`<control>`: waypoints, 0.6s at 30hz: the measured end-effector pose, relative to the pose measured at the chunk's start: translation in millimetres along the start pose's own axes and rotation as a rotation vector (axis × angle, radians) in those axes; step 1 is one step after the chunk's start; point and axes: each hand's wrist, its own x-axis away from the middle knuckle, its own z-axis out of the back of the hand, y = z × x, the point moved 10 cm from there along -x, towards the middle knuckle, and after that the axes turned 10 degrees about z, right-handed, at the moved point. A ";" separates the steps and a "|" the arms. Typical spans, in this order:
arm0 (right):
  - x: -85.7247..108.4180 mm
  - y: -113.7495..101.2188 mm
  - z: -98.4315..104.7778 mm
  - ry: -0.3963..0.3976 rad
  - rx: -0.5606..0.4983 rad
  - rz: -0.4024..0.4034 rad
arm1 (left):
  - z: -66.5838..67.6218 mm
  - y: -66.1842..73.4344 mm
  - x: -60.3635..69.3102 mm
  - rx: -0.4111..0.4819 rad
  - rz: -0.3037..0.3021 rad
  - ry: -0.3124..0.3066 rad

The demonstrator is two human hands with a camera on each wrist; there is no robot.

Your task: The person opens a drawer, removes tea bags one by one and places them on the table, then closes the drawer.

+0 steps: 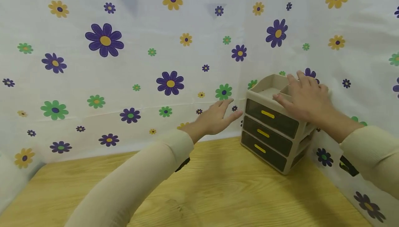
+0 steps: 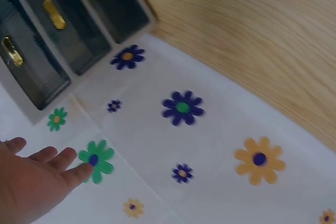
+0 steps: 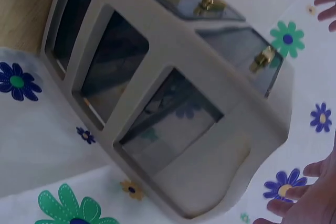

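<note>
A small beige drawer organizer (image 1: pixel 295 140) with three dark drawers and yellow handles stands in the far right corner of the table. My right hand (image 1: pixel 308 97) is over the right part of its open top tray, fingers spread; whether it touches the rim I cannot tell. To the left of the organizer, my left hand (image 1: pixel 215 118) hovers above the table with straight fingers and thumb apart, holding nothing. The left wrist view shows the drawer fronts (image 2: pixel 58 35) beyond the left hand's fingers. In the right wrist view the organizer's side frame (image 3: pixel 157 51) fills the middle.
A wood-grain table (image 1: pixel 218 185) spans the lower part of the head view. White cloth (image 1: pixel 140 22) printed with purple, green and yellow flowers hangs behind the table and along its right side, close to the organizer.
</note>
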 end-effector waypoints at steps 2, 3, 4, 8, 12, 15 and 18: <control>-2.1 14.8 1.2 -0.016 -0.003 -0.065 | -2.4 11.2 -10.5 0.067 0.012 -0.012; -2.8 21.8 1.8 -0.024 -0.008 -0.097 | -3.5 16.3 -15.7 0.095 0.020 -0.017; -3.7 28.2 2.6 -0.030 -0.012 -0.124 | -4.0 20.8 -20.9 0.120 0.030 -0.019; -7.2 48.5 4.5 -0.045 -0.027 -0.195 | -6.2 33.4 -38.2 0.231 0.093 -0.028; -8.9 64.4 -1.7 -0.068 -0.038 -0.244 | -9.9 39.4 -51.1 0.372 0.167 -0.020; -8.3 74.5 -10.9 -0.086 -0.042 -0.284 | -12.6 41.7 -61.0 0.461 0.215 0.010; -6.7 78.7 -23.8 -0.122 -0.049 -0.294 | -18.7 41.0 -74.0 0.540 0.279 0.034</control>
